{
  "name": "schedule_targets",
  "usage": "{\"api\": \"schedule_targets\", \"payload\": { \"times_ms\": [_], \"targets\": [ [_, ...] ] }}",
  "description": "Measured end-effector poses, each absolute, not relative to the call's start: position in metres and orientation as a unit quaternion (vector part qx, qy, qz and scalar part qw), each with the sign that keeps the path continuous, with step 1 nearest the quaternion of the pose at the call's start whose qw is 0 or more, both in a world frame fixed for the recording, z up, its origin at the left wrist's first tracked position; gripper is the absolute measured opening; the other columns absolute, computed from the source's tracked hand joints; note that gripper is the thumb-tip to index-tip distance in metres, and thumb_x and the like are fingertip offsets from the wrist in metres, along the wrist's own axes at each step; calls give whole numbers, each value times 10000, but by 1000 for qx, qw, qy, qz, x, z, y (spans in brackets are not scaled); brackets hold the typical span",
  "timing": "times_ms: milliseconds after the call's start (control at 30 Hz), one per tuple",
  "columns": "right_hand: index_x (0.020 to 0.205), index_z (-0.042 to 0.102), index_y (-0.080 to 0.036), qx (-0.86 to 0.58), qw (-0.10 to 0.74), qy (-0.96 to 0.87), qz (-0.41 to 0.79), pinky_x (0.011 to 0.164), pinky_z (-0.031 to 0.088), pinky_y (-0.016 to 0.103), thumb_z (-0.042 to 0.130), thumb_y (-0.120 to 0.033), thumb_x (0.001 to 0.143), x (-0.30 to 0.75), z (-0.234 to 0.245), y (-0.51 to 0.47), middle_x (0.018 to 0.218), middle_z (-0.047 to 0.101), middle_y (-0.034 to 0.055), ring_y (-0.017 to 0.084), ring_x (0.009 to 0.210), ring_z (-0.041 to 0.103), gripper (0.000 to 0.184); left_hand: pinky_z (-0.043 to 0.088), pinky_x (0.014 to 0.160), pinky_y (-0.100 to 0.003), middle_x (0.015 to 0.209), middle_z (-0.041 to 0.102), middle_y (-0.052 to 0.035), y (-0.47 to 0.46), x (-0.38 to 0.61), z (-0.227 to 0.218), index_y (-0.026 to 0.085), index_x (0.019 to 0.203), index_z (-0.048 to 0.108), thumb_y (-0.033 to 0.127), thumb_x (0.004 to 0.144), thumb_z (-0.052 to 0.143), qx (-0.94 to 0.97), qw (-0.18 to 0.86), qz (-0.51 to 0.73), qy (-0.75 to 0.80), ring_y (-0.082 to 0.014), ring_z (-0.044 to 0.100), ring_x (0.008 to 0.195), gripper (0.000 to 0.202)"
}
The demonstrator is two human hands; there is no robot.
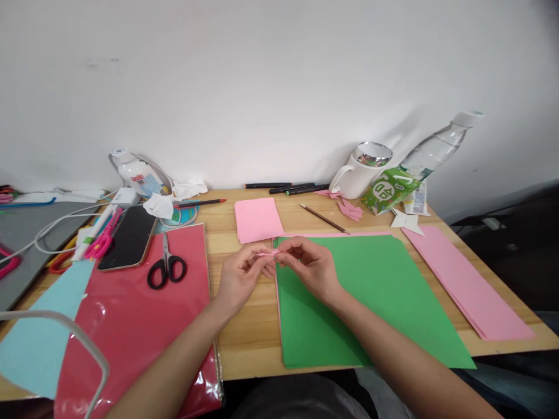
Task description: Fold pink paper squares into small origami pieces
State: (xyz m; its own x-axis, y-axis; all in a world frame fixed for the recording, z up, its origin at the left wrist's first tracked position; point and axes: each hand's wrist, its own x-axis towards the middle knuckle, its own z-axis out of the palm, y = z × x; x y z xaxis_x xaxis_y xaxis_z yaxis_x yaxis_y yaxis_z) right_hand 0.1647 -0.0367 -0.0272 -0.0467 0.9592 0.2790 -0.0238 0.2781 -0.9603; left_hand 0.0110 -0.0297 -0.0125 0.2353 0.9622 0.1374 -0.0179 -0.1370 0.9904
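Observation:
Between the fingertips of both hands is a small folded piece of pink paper (267, 254), mostly covered by the fingers. My left hand (241, 274) pinches its left end, and my right hand (311, 269) pinches its right end. The hands meet above the left edge of a green paper stack (371, 297). Just beyond them lies a pile of square pink sheets (258, 219). Folded pink paper shapes (349, 210) rest near the white mug, and a dark pencil (324, 219) lies between them and the square sheets.
On the left, black-handled scissors (166, 265) and a phone (126, 238) lie on a red plastic-wrapped pack (144, 331). A white mug (358, 171), a green carton (390, 189) and a clear bottle (437, 148) stand back right. Pink strips (469, 285) lie right. Black markers (288, 187) lie by the wall.

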Motion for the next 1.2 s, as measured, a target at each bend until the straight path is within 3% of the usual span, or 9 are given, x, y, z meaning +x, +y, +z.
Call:
{"api": "schedule_targets", "payload": {
  "times_ms": [233, 400, 633, 933, 1033, 1200],
  "targets": [
    [774, 605, -192, -423, 527, -610, 413, 603, 496, 271, 651, -373, 812, 169, -26, -35, 709, 629, 15, 126, 608, 585, 190, 542, 560, -231, 680, 687, -5, -30, 8, -20, 183, 859, 645, 292, 818, 633, 636, 457, 464, 415, -131, 656, 559, 117],
    [785, 598, -188, -427, 511, -644, 377, 634, 493, 284, 600, -342, 856, 171, -26, -37, 741, 633, 32, 137, 653, 582, 170, 546, 581, -233, 700, 699, 3, -30, 8, -21, 191, 945, 624, 315, 813, 636, 637, 451, 461, 422, -132, 662, 571, 181],
    [758, 617, -183, -406, 516, -616, 435, 652, 494, 294, 642, -370, 816, 173, -20, -37, 739, 650, 33, 149, 688, 603, 197, 542, 583, -239, 694, 697, -10, -29, 7, -24, 171, 836, 630, 333, 813, 637, 638, 454, 454, 424, -138, 669, 593, 164],
    [739, 608, -187, -390, 532, -675, 329, 594, 459, 266, 608, -178, 806, 174, -19, -37, 721, 656, 27, 140, 674, 593, 68, 537, 566, -253, 653, 683, -7, -25, 7, -17, 164, 857, 614, 351, 742, 698, 624, 532, 393, 416, -166, 674, 590, 235],
    [738, 608, -191, -381, 523, -689, 325, 594, 456, 265, 604, -179, 809, 175, -19, -37, 724, 658, 26, 142, 685, 594, 72, 556, 607, -279, 748, 709, -32, -24, 5, -13, 166, 930, 645, 405, 806, 618, 649, 554, 353, 385, -181, 691, 651, 271],
    [714, 610, -178, -379, 494, -688, 374, 555, 422, 245, 616, -232, 819, 176, -20, -38, 690, 632, 18, 120, 626, 545, 119, 550, 635, -274, 713, 709, -50, -24, 1, -13, 148, 827, 680, 405, 900, 466, 719, 514, 306, 356, -178, 689, 663, 342]
  ]
}}
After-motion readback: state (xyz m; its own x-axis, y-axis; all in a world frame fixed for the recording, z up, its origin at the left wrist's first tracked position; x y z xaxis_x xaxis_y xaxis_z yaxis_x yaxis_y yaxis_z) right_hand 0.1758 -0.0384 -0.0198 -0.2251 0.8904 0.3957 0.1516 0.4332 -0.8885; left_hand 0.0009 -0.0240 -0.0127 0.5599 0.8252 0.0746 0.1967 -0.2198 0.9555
